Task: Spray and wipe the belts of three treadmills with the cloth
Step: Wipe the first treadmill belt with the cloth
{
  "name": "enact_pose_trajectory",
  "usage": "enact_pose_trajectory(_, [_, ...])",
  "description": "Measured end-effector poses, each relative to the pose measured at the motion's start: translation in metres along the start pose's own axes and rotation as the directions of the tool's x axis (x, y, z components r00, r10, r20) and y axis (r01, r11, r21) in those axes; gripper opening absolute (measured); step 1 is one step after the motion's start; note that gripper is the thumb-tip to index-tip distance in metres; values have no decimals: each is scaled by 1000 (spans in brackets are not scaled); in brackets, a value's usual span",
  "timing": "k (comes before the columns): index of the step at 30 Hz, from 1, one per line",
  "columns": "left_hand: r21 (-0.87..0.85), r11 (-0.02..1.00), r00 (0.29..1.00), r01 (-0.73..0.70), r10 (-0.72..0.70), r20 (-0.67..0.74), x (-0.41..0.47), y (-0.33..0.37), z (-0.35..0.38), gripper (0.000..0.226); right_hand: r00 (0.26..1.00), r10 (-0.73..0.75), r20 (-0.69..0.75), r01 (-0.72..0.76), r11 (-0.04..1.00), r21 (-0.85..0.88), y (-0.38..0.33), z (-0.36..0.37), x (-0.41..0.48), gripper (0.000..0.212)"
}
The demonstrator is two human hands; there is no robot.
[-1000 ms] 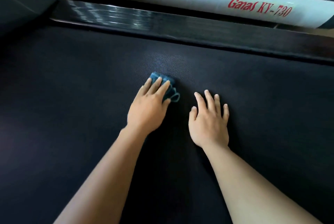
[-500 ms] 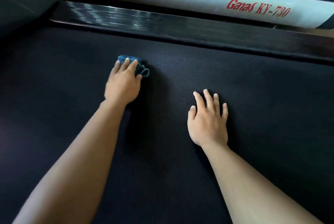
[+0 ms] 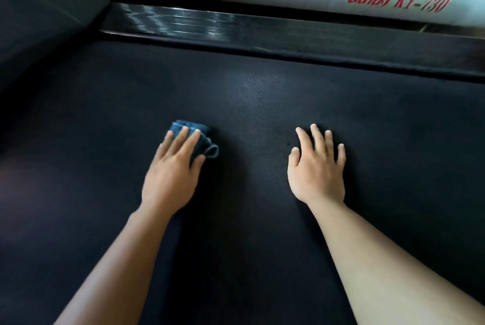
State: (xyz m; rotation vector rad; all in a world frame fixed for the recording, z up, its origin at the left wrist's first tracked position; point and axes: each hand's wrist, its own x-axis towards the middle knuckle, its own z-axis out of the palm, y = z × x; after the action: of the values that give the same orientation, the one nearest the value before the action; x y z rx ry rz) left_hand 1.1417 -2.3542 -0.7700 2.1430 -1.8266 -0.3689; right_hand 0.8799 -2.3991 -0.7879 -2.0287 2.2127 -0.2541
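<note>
Blue cloth (image 3: 206, 141) lies centre-left of frame on the black treadmill belt (image 3: 262, 93), pressed under the left hand (image 3: 170, 175) with fingers straight, the right hand (image 3: 316, 167) spread flat and empty; wiping judged in progress, next stroke should cover unwiped belt.

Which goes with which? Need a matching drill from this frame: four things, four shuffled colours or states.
Things:
1. left hand
2. right hand
3. cloth
4. lettering

States:
a. red
b. flat on the bare belt, fingers spread
c. blue, bunched up
d. pressing down on the cloth

Pairs: 1-d, 2-b, 3-c, 4-a
</note>
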Motion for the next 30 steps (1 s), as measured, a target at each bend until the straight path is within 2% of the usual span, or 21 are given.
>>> enact_pose_trajectory(3, [17, 995, 995, 96, -96, -36, 36, -5, -5, 55, 1000, -3, 1, 3, 1000, 13, -1, 0, -1, 52])
enact_pose_trajectory(6, [36, 996, 996, 85, -84, -42, 78, 17, 3, 55, 1000, -7, 3, 7, 1000, 24, -3, 0, -1, 51])
enact_pose_trajectory(10, [54, 992, 994, -111, 111, 0, 85, 71, 27, 56, 1000, -12, 0, 12, 1000, 24, -2, -1, -1, 51])
enact_pose_trajectory(12, [52, 971, 972, -233, 232, 29, 60, 85, 37, 57, 1000, -15, 4, 15, 999, 31, 0, -1, -1, 51])
enact_pose_trajectory(14, [36, 957, 957, -287, 286, 50, 24, 81, 38, 57, 1000, -21, 12, 20, 999, 46, 1, -2, 0, 51])
enact_pose_trajectory(19, [41, 992, 993, -120, 119, 15, -33, 30, 16, 55, 999, -30, 33, 24, 986, 164, 5, -6, 1, 48])
enact_pose_trajectory(24, [37, 998, 999, 41, -40, -11, 2, 21, 5, 56, 995, -83, 57, 53, 912, 408, 25, -22, 3, 44])
enact_pose_trajectory(27, [26, 996, 997, 82, -81, -18, 32, 47, 15, 55, 999, -51, -13, 52, 933, 357, 57, -33, -2, 43])
enact_pose_trajectory(30, [29, 998, 999, 54, -54, 2, 52, 90, 30, 55, 998, -8, -64, 24, 969, 244, 99, -43, -6, 43])
